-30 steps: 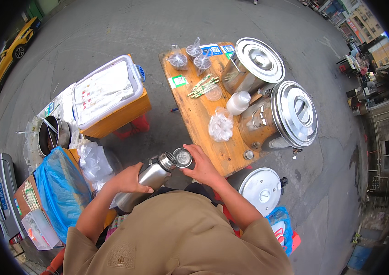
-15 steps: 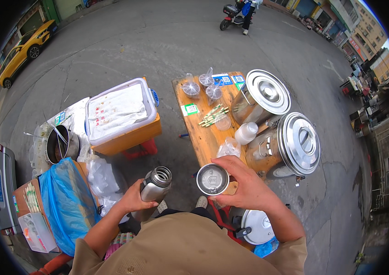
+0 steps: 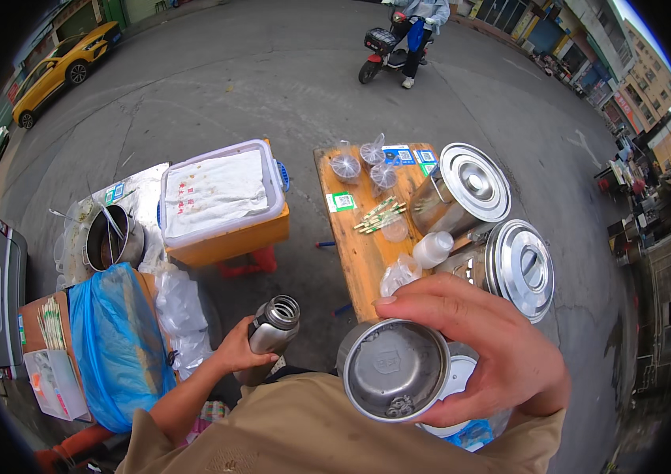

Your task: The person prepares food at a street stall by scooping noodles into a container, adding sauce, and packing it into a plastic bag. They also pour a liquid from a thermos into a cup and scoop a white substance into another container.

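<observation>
My left hand (image 3: 242,348) is wrapped round an upright steel thermos flask (image 3: 271,335), whose mouth is uncovered. In my right hand (image 3: 481,340), raised close to the camera, a round steel flask cup (image 3: 387,367) is gripped by its rim and side. The cup's inside faces me and shows a few drops of liquid near its lower edge. Beyond the cup stands a wooden table (image 3: 349,253) with a stack of white plastic cups (image 3: 433,250) and a clear plastic bag (image 3: 400,273).
Two large lidded steel pots (image 3: 475,182) stand on the table's right, by bagged cups (image 3: 345,167) and wrapped straws (image 3: 383,214). At left are a cloth-covered tub (image 3: 217,189), a dark pot (image 3: 111,239) and a blue plastic bag (image 3: 118,340). A rider on a scooter (image 3: 387,47) is on the road.
My right hand has brought the cup up closer to the camera and tipped its inside toward me. The thermos flask stays in my left hand. The scooter rider has come nearer.
</observation>
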Available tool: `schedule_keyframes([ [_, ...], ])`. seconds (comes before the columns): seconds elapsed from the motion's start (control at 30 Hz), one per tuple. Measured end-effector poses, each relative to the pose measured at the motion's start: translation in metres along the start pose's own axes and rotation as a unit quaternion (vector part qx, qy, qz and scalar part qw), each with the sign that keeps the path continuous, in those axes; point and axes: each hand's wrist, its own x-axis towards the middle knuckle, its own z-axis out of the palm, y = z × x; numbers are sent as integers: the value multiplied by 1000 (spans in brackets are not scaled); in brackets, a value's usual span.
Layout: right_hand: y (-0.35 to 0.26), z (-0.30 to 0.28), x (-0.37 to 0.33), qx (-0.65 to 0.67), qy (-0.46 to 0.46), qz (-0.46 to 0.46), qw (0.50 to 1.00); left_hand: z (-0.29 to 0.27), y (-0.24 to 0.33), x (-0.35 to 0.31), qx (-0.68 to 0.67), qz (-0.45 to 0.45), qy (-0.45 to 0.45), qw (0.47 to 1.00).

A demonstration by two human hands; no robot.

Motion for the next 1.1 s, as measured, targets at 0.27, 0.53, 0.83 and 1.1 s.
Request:
schedule_keyframes([
  [0.27, -18, 14, 24, 35, 26, -29, 999, -4, -26, -23, 30, -53, 51, 997],
  [0.53, -38, 36, 26, 31, 149, -42, 987, -11, -27, -20, 5, -15, 53, 998],
  [0.83, -47, 55, 26, 1, 232, -79, 969, -10, -23, -12, 18, -14, 41, 999],
  [1.1, -58, 43, 33, -99, 191, -53, 975, -11, -17, -10, 21, -52, 14, 998],
])
